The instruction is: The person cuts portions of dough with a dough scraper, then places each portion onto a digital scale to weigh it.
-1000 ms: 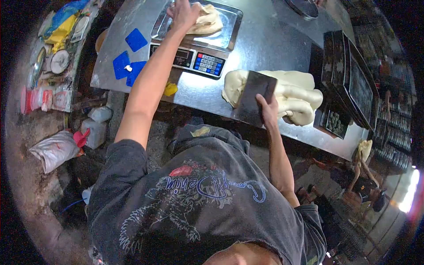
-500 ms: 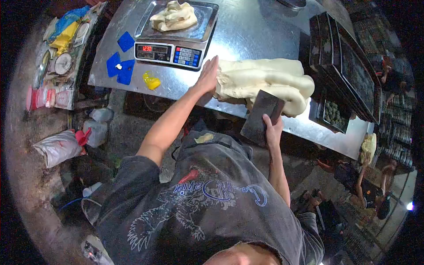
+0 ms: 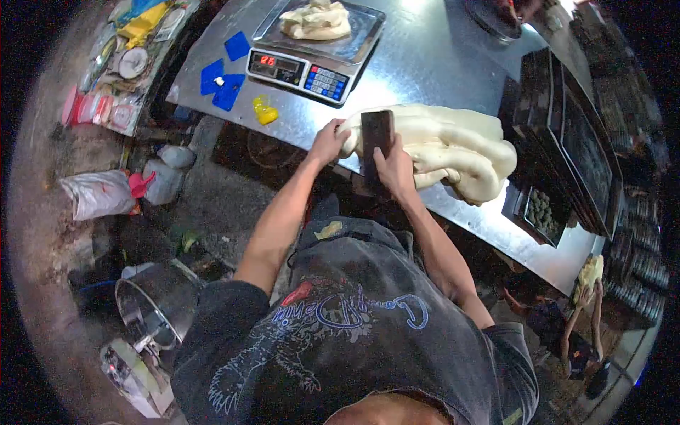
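A long, folded mass of pale dough (image 3: pixel 460 138) lies near the front edge of the metal table. My right hand (image 3: pixel 394 166) grips a dark, flat, rectangular dough cutter (image 3: pixel 377 134), which stands across the dough close to its left end. On that left end is my left hand (image 3: pixel 329 142), its fingers curled around the dough; part of the fingers is hidden. Behind my left hand, a digital scale (image 3: pixel 280 69) with lit red digits carries a smaller lump of dough (image 3: pixel 315 21) on its metal pan.
Blue plastic scrapers (image 3: pixel 227 92) and a yellow piece (image 3: pixel 265 110) lie left on the metal table (image 3: pixel 425 53). Dark trays (image 3: pixel 567 134) lean at the right. Below left stand a metal mixing bowl (image 3: pixel 152 304) and a white sack (image 3: pixel 99 195). Another person's arms (image 3: pixel 588 312) hold dough lower right.
My right hand has brought the cutter left, from the dough's front side onto its left end. My left hand went from flat against the dough to curled around it. The scale's digits differ.
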Motion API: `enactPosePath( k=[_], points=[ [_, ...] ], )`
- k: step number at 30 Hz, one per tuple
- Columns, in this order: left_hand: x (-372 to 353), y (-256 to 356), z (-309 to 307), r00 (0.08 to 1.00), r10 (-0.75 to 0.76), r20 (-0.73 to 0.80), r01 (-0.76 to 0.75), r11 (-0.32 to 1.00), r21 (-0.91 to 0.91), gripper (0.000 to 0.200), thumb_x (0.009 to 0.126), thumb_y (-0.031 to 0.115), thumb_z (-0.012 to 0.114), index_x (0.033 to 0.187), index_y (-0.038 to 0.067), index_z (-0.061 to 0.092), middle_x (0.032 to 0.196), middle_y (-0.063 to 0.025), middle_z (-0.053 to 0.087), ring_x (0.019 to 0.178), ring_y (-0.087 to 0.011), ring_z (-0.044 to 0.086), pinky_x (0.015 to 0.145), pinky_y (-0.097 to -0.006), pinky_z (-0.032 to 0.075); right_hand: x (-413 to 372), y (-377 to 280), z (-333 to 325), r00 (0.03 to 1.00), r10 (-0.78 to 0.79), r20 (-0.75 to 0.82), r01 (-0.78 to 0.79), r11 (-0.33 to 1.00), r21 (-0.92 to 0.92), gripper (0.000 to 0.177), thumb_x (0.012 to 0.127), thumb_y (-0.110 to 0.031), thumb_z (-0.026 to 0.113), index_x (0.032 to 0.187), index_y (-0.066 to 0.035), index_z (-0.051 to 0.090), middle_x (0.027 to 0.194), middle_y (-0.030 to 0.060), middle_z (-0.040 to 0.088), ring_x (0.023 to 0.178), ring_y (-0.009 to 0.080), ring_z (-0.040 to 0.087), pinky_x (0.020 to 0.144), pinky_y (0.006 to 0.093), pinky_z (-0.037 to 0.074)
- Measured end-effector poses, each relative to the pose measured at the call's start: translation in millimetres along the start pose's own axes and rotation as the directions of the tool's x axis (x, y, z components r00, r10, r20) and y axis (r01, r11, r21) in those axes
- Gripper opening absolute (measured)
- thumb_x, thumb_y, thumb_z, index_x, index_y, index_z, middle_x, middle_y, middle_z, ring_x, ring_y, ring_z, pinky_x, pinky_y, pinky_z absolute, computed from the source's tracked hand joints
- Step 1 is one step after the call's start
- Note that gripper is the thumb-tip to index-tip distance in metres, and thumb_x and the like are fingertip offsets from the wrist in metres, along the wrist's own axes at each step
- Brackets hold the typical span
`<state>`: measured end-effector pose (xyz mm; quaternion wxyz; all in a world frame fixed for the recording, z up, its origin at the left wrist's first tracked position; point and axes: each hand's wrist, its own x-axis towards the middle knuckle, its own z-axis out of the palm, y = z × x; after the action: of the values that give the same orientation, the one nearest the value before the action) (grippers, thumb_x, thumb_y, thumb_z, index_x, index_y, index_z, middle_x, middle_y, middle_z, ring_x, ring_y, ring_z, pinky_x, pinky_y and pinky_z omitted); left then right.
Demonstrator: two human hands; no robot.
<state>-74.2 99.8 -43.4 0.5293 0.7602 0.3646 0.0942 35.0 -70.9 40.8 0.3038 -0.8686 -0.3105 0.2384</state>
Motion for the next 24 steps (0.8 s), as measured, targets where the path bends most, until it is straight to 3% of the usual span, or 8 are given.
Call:
enactPosePath(
  k=[2,7,10,14,18,20,22,24],
  points=[
    [-3,-35,19,0.991,0.09,-0.097,-0.097,0.992,-0.076,0.043,0.097,0.026,0.064,0.128,-0.002,0.057,0.114,-0.0227,0.068,0.107,-0.0346,0.066,0.094,-0.0418,0.051,14,1,28,0.991,-0.13,-0.011,0.127,0.981,-0.146,0.039,0.091,-0.022,0.063,0.116,-0.001,0.042,0.081,0.0318,0.066,0.076,0.0525,0.064,0.068,0.0576,0.051],
    [-10,-46,25,0.977,-0.205,0.062,0.21,0.865,-0.455,0.036,0.098,0.022,0.063,0.123,-0.001,0.05,0.11,-0.0229,0.06,0.1,-0.039,0.066,0.085,-0.0457,0.052,40,-18,59,0.994,-0.095,0.058,0.107,0.957,-0.271,0.039,0.089,-0.02,0.064,0.116,-0.003,0.042,0.077,0.0287,0.067,0.073,0.047,0.068,0.062,0.0572,0.052],
    [-2,-54,11,0.999,0.039,-0.009,-0.04,0.99,-0.132,0.034,0.098,0.022,0.063,0.12,0.0,0.052,0.111,-0.0231,0.061,0.098,-0.0387,0.067,0.083,-0.0451,0.053,56,-26,67,0.999,-0.003,0.05,0.018,0.949,-0.314,0.04,0.089,-0.021,0.064,0.118,-0.003,0.042,0.078,0.0284,0.067,0.075,0.0476,0.068,0.064,0.056,0.054],
    [10,-25,-36,0.95,-0.13,0.285,0.152,0.987,-0.057,0.032,0.095,0.018,0.065,0.119,0.0,0.054,0.107,-0.0213,0.067,0.1,-0.0355,0.067,0.087,-0.042,0.051,71,-26,78,0.998,0.063,0.002,-0.06,0.955,-0.292,0.043,0.089,-0.024,0.063,0.119,-0.002,0.042,0.08,0.0295,0.067,0.077,0.0488,0.068,0.069,0.0572,0.054],
    [28,-52,-55,0.891,0.037,0.453,0.043,0.985,-0.165,0.029,0.094,0.017,0.066,0.116,-0.001,0.059,0.104,-0.0126,0.07,0.091,-0.0215,0.065,0.083,-0.0361,0.052,77,-2,88,0.998,0.011,-0.065,-0.031,0.952,-0.303,0.056,0.088,-0.027,0.065,0.131,0.001,0.041,0.075,0.0275,0.068,0.069,0.046,0.068,0.062,0.0546,0.054],
    [34,-42,-77,0.82,0.051,0.569,0.168,0.93,-0.326,0.027,0.092,0.017,0.066,0.114,0.001,0.063,0.102,-0.0049,0.069,0.091,-0.0122,0.061,0.081,-0.0304,0.049,85,-8,82,0.993,0.113,-0.025,-0.116,0.964,-0.239,0.056,0.089,-0.031,0.065,0.129,0.0,0.042,0.082,0.0286,0.069,0.077,0.0475,0.068,0.069,0.0553,0.054],
    [39,-8,-105,0.878,0.089,0.47,0.174,0.856,-0.487,0.029,0.094,0.022,0.064,0.114,0.001,0.063,0.096,-0.0042,0.068,0.087,-0.0118,0.06,0.081,-0.0291,0.049,88,2,83,0.99,0.143,0.008,-0.14,0.977,-0.158,0.056,0.089,-0.032,0.066,0.129,-0.001,0.043,0.086,0.0295,0.069,0.081,0.0485,0.068,0.073,0.0564,0.053],
    [70,33,-138,0.957,0.262,0.126,-0.185,0.883,-0.432,0.031,0.095,0.027,0.062,0.111,0.0,0.064,0.09,-0.0029,0.066,0.084,-0.0107,0.058,0.078,-0.0288,0.048,89,1,81,0.994,0.108,-0.01,-0.108,0.977,-0.186,0.058,0.088,-0.035,0.067,0.127,0.001,0.044,0.091,0.0313,0.068,0.09,0.0496,0.066,0.079,0.0562,0.052]
  ],
)
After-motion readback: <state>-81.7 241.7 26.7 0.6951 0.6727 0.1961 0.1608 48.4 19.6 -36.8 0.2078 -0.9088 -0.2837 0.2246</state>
